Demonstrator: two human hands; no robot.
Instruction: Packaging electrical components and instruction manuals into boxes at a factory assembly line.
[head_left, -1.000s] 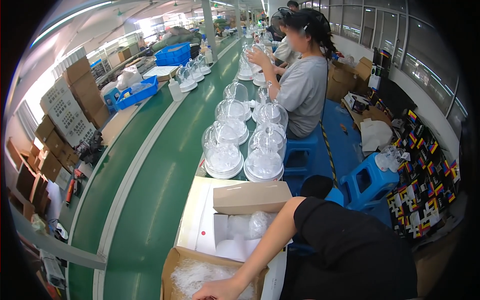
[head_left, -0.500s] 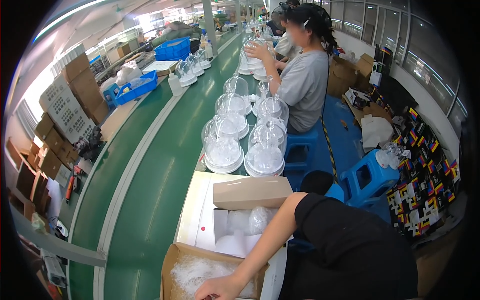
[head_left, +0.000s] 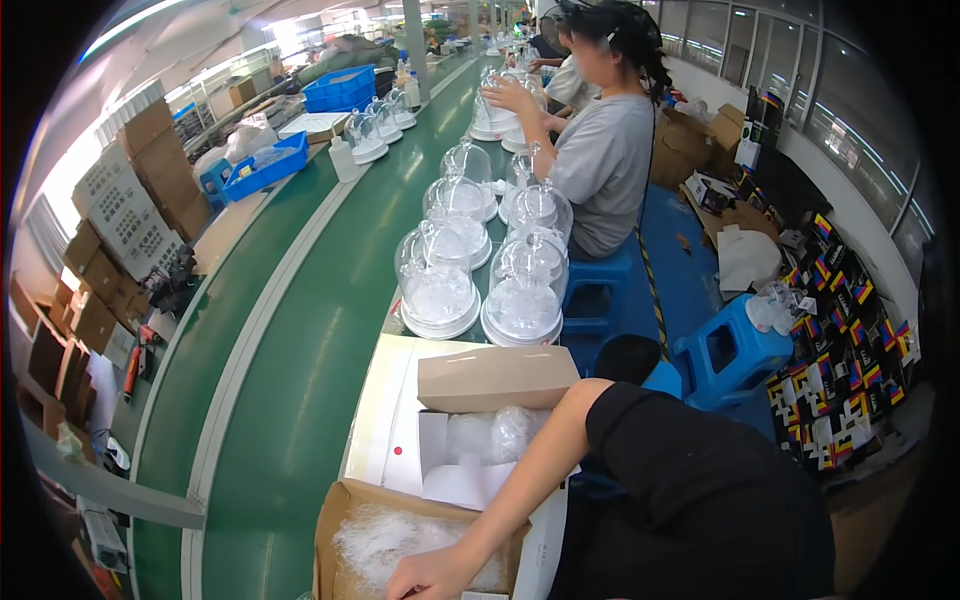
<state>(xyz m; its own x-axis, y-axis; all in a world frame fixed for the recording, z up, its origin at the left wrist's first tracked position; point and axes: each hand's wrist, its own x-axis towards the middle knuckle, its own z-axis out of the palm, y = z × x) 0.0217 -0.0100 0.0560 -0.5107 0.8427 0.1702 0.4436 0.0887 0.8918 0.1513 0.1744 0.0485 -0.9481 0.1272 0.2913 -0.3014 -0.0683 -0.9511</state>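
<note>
My left hand [head_left: 432, 574] reaches down into an open brown cardboard box [head_left: 338, 520] at the lower edge, fingers curled into the crinkled clear plastic [head_left: 385, 535] that fills it. Whether the hand grips the plastic cannot be told. My arm in a black sleeve crosses over a white carton [head_left: 400, 440] holding bagged clear parts [head_left: 500, 432], with a brown cardboard flap [head_left: 495, 377] above it. My right hand is not in view.
Clear domes on white bases [head_left: 438, 295] stand in rows beside a green conveyor belt [head_left: 300, 340]. A seated person in a grey shirt [head_left: 605, 160] handles domes farther along. Blue stools [head_left: 725, 350] stand at right, blue bins [head_left: 265, 165] and stacked cartons [head_left: 130, 200] at left.
My left hand stays in the brown box, shifted only slightly. The person in grey has moved their hands a little among the far domes.
</note>
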